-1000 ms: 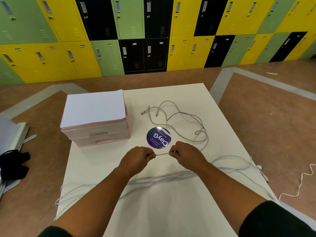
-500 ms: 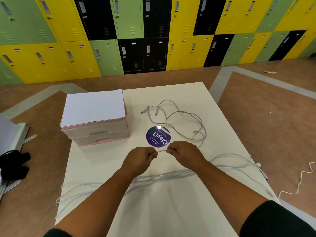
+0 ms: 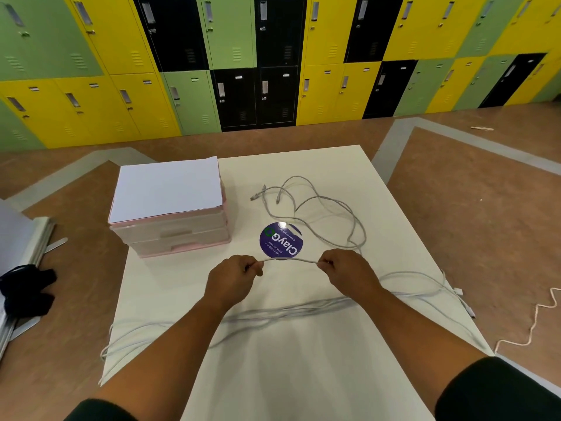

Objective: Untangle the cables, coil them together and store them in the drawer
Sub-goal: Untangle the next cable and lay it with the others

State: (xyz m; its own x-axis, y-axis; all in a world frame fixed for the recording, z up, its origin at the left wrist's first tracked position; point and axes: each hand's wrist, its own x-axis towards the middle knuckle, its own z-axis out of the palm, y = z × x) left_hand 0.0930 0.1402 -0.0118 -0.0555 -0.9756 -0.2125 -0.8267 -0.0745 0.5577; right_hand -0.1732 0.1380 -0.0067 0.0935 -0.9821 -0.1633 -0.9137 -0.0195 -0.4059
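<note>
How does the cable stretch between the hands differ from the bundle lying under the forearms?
The held stretch is one strand, pinched by left hand and right hand; the bundle is several strands, ungripped. The held stretch arches above the table; the bundle lies on it, overhanging both side edges. Both are grey.

The desk [image 3: 303,375] top looks smooth and matt, off-white. The cables [image 3: 303,309] have a smooth grey sheath, plastic by the look, with little shine. Near the desk's far left corner, the drawer box [image 3: 182,235] is frosted, translucent plastic with pink trim, and a matt white paper sheet [image 3: 167,189] lies on it. The round sticker [image 3: 280,240] is glossy and catches a glare spot. The lockers [image 3: 121,41] look like painted metal.
</note>
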